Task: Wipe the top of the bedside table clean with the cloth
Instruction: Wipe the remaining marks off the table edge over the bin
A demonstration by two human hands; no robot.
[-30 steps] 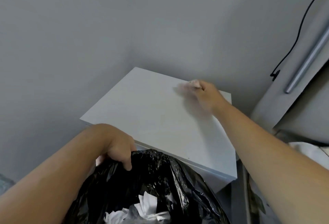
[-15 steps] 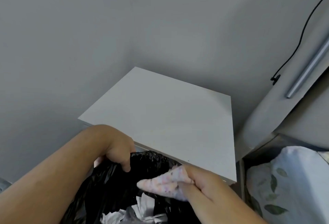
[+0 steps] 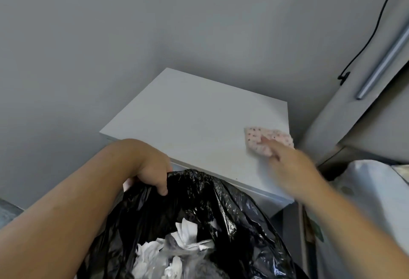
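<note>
A bedroom at home: white bedside table (image 3: 199, 123) beside leaf-printed bedding (image 3: 365, 190).

head cam, only view | worn up top, looks forward and steeply down into a wall corner | close range, both forearms run in from the bottom edge | bedside table (image 3: 199, 123) sits mid-frame, black trash bag (image 3: 221, 212) right under the lens | wide-angle

Plain grey walls (image 3: 110, 46) meet in a corner. Right of that corner, a black cable (image 3: 374, 33) hangs beside a slanted metal bar (image 3: 382, 64).
</note>
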